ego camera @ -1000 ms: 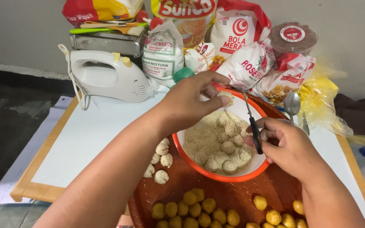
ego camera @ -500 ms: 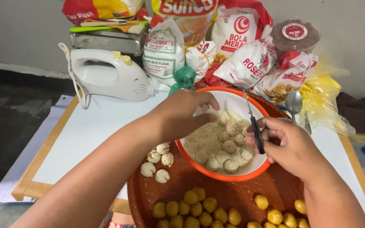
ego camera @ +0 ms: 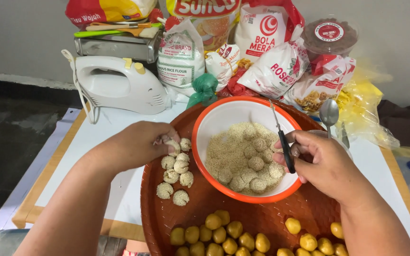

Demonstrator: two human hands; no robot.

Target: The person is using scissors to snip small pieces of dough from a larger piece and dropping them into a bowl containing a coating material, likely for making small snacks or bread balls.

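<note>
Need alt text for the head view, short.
The left hand sets a sesame-coated dough ball beside a cluster of coated balls on a brown woven tray, while the right hand holds a black-handled tool over an orange-rimmed bowl of sesame seeds. Plain yellow balls fill the tray's near edge.

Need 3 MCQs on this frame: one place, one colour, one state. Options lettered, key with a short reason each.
1. Where do the sesame-coated balls lie?
A. on the brown tray, left of the bowl
B. on top of the hand mixer
C. on the floor

2. What colour is the bowl outside and on its rim?
A. blue
B. orange
C. black

3. What is the right hand doing?
A. resting flat and empty
B. gripping a black-handled tool
C. holding the spoon

Key: 1 A, they lie on the round tray beside the left hand. 2 B, the rim is orange and the inside white. 3 B, its fingers close around the tool at the bowl's edge.
</note>
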